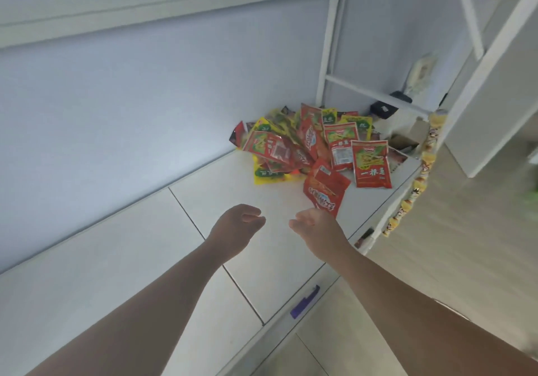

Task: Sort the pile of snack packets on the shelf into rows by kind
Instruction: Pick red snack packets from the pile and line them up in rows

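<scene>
The white shelf (pixel 145 259) carries a pile of snack packets (pixel 314 145).

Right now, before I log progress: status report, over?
Left hand open, empty. Right hand at near edge of red packet, grip unclear. Pile unsorted, far end of shelf. Nothing blocking.

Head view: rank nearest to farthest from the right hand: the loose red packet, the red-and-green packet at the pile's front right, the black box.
1. The red packet, just beyond the right hand.
2. The red-and-green packet, at the front right of the pile.
3. The black box, behind the pile, back right.
</scene>
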Demonstrator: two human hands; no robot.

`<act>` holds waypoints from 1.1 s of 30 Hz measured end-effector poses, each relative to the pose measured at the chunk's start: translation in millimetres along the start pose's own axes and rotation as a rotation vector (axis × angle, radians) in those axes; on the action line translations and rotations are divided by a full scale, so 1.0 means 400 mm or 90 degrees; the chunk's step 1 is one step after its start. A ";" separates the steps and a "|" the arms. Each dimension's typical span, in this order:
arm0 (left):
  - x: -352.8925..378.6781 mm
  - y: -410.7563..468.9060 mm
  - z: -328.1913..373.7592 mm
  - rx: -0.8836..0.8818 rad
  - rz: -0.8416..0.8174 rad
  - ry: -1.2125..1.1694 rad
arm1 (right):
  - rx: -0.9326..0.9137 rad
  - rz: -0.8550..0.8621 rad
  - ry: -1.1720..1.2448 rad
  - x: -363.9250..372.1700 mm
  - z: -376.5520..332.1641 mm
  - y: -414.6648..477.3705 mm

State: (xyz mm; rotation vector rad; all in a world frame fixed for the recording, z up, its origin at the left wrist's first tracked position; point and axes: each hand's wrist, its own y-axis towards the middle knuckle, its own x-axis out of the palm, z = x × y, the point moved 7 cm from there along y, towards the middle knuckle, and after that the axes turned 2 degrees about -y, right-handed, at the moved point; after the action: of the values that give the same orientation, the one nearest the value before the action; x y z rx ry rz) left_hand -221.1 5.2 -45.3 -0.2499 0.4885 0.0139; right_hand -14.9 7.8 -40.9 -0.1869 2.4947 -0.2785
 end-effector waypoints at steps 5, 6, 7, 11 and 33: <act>0.104 0.078 0.061 -0.010 -0.034 0.021 | 0.067 0.045 0.037 -0.093 0.104 0.035; 0.120 0.102 0.072 -0.010 -0.037 0.025 | 0.082 0.052 0.047 -0.105 0.123 0.044; 0.135 0.126 0.082 -0.011 -0.039 0.027 | 0.098 0.056 0.059 -0.115 0.140 0.052; 0.198 0.235 0.112 -0.022 -0.043 0.037 | 0.173 0.058 0.107 -0.156 0.192 0.108; 0.220 0.584 0.172 -0.154 0.072 0.050 | -0.493 -0.154 -0.784 -0.165 0.055 0.563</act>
State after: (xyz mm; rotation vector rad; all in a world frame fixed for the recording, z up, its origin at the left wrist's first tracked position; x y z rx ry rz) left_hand -128.6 244.0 -82.2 -0.4608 0.5797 0.1753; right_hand 35.5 235.4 -75.5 -0.7163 1.2261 0.5767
